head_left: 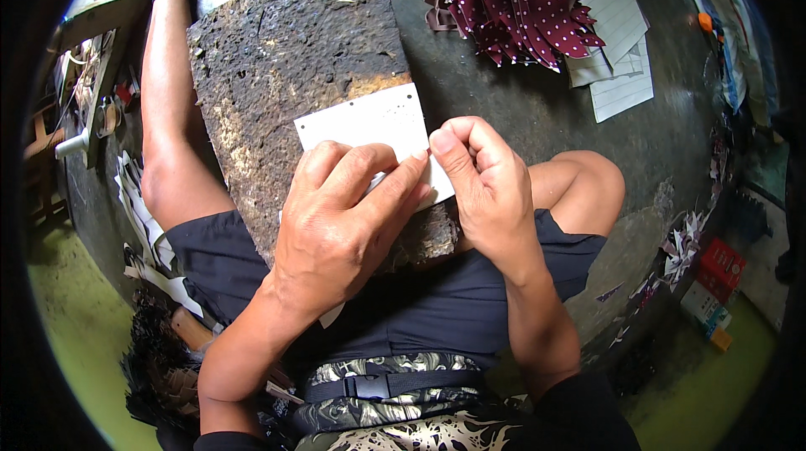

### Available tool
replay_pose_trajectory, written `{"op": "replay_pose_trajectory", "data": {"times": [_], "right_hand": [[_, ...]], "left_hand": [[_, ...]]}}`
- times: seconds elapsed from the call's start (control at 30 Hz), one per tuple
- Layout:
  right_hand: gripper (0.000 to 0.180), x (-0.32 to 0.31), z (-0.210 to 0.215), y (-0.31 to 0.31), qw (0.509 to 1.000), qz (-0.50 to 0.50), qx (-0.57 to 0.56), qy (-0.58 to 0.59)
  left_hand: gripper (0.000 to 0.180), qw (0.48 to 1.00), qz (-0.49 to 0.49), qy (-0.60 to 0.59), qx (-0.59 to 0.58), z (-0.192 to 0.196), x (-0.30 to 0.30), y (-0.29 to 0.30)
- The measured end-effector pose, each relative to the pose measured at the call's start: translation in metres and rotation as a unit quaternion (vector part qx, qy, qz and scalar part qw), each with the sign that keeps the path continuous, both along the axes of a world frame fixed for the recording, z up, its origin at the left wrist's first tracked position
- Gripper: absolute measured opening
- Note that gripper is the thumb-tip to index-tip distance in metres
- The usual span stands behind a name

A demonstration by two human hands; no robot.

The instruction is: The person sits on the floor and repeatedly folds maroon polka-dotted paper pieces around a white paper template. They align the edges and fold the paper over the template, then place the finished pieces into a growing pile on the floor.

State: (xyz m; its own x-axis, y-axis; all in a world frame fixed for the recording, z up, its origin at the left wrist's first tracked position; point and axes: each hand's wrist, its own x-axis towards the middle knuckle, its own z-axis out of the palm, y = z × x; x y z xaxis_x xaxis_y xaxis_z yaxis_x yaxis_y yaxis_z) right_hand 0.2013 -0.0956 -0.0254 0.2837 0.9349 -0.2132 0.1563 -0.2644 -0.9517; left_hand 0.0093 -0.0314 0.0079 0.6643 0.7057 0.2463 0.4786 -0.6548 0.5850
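Workpiece pos.: white sheet (361,119) lies on the rough, dark slab (294,40), toward its near R corner, w/ small dark dots along the sheet's upper edge. The slab sits on the floor (453,73) btwn your legs.

L hand (332,212): palm down over the sheet, covering its lower L part. L grip is open, fingers spread; index fingertip rests near the sheet's R edge.

R hand (491,191): just beside that edge, close to your L index fingertip. R grip is closed, thumb against curled index finger; can't tell if anything small is pinched btwn them.

Surroundings: pile of maroon pieces w/ white dots (525,6) is on the floor beyond the slab, upper R. Lined paper (625,90) lies just beside the pile, partly under it. Red box (719,269) is at far R, well apart from your hands. Buckled strap (367,386) crosses your waist.
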Motion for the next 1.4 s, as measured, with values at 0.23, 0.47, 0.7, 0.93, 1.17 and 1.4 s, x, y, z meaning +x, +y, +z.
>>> {"op": "replay_pose_trajectory", "data": {"times": [0.23, 0.47, 0.7, 0.93, 1.17, 1.4], "right_hand": [[0.026, -0.010, -0.001, 0.003, 1.000, -0.006, 0.015, -0.017], [0.027, -0.004, -0.009, 0.002, 1.000, -0.004, -0.009, 0.022], [0.032, 0.005, -0.027, 0.005, 0.999, -0.014, -0.015, 0.038], [0.030, 0.008, -0.038, 0.007, 1.000, -0.016, -0.017, 0.004], [0.030, 0.015, -0.047, 0.009, 0.999, -0.005, -0.045, -0.006], [0.031, 0.018, -0.058, 0.011, 0.999, -0.001, -0.027, -0.046]], "left_hand": [[0.037, 0.999, -0.005, -0.032, 0.001, -0.007, -0.001, 0.003], [0.038, 0.999, -0.020, -0.034, -0.002, -0.008, -0.005, 0.007], [0.041, 0.999, -0.025, -0.029, -0.004, -0.007, -0.005, 0.007], [0.042, 0.999, -0.031, -0.029, -0.002, -0.007, -0.005, 0.008], [0.044, 0.999, -0.043, -0.027, 0.003, -0.009, -0.007, 0.010], [0.042, 0.998, -0.056, -0.027, -0.004, -0.008, -0.009, 0.013]]}}
